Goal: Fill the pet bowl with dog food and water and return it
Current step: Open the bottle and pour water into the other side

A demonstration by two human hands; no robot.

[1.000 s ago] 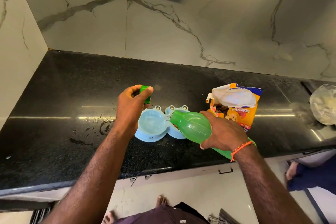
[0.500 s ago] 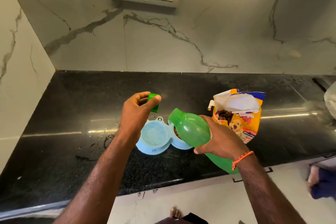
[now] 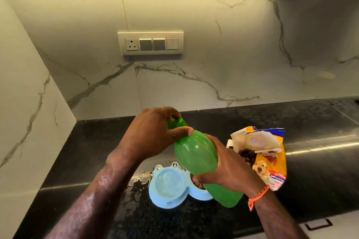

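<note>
Green bottle in right hand, left hand apparently at its cap.

A switch panel sits on the marble wall.

Green bottle, pale blue pet bowl, yellow dog-food bag, speckled black counter, grey-veined white wall

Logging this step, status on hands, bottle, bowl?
Left hand grips cap at bottle mouth; right hand holds bottle. Bowl has water and kibble, on counter. Food bag open beside it.
</note>
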